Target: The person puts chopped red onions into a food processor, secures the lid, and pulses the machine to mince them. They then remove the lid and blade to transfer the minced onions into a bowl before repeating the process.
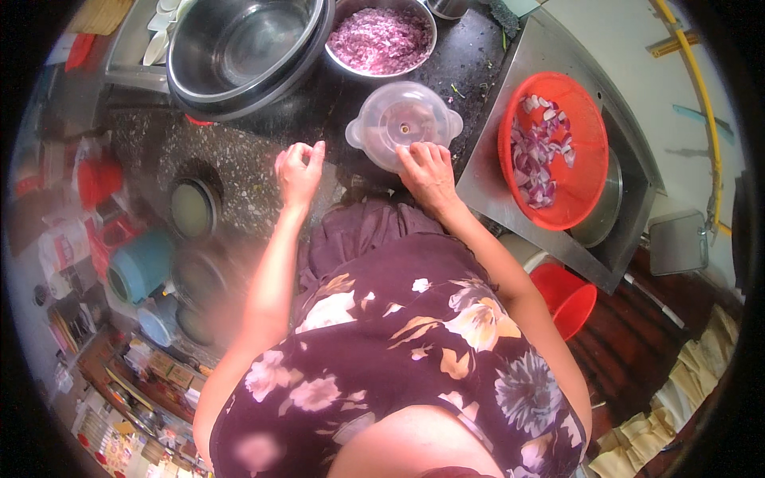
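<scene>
A round lidded container of clear plastic (421, 98) with two side tabs stands on the dark counter in front of me. My right hand (427, 170) rests its curled fingers on the container's near rim. To the left, my left hand (300, 173) is raised with its fingers curled and the thumb beside them; whether something small is in it, I cannot tell. Finely chopped purple onion (382, 40) fills a metal bowl (389, 74) behind the container. On the right, a red plastic basket (583, 173) holds onion pieces (538, 158), purple and white.
Large nested metal basins (245, 45) stand at the back left. The red basket rests over a stainless steel sink (487, 179). A red bucket (568, 299) is below the sink. Pots, a teal bucket (137, 266) and other containers stand on the left.
</scene>
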`<state>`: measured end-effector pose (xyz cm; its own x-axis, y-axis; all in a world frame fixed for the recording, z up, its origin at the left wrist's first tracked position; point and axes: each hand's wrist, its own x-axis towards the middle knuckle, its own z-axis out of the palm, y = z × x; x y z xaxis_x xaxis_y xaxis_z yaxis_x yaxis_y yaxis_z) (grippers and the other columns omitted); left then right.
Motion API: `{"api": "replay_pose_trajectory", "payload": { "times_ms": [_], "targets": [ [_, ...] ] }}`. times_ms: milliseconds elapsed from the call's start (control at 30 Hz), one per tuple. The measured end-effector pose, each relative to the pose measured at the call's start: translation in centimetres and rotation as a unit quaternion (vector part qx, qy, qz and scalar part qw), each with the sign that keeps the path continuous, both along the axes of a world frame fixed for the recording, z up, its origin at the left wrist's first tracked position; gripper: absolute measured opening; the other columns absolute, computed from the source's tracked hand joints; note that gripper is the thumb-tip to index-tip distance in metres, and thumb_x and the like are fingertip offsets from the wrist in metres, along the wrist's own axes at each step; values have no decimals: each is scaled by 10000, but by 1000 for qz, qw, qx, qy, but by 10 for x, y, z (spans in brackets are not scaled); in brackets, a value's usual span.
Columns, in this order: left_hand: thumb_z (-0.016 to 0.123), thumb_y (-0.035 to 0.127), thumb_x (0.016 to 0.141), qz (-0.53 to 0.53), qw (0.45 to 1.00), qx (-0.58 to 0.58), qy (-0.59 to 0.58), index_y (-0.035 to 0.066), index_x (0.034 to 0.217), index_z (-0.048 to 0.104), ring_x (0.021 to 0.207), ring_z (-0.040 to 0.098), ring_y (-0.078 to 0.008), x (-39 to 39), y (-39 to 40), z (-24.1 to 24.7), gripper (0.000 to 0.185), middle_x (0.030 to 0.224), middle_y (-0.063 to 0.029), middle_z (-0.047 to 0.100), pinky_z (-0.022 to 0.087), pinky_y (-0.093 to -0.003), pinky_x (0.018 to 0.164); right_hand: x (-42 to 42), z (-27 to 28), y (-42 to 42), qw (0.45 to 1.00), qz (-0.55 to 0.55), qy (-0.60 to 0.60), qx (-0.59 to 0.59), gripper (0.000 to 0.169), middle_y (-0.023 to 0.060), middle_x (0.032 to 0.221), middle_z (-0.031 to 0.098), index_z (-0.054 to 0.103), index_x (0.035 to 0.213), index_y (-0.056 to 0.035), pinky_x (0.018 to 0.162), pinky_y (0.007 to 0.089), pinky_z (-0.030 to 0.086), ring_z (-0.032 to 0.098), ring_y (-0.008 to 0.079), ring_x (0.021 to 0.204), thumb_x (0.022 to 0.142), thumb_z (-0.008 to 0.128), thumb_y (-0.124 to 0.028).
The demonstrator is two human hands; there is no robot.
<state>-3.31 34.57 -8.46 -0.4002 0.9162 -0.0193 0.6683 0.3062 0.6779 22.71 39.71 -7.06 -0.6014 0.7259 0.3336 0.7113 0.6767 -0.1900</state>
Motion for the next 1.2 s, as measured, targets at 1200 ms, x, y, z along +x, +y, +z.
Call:
{"api": "replay_pose_trajectory", "payload": {
  "times_ms": [1200],
  "targets": [
    [389,500,1001,37,912,-62,-405,-53,1176,603,1136,570,-261,31,254,-51,618,1138,-165,660,387,-402,1009,-5,-8,10,999,-41,-7,12,406,40,911,543,616,1112,-107,1000,421,322,550,198,915,706,618,-104]
  ]
}}
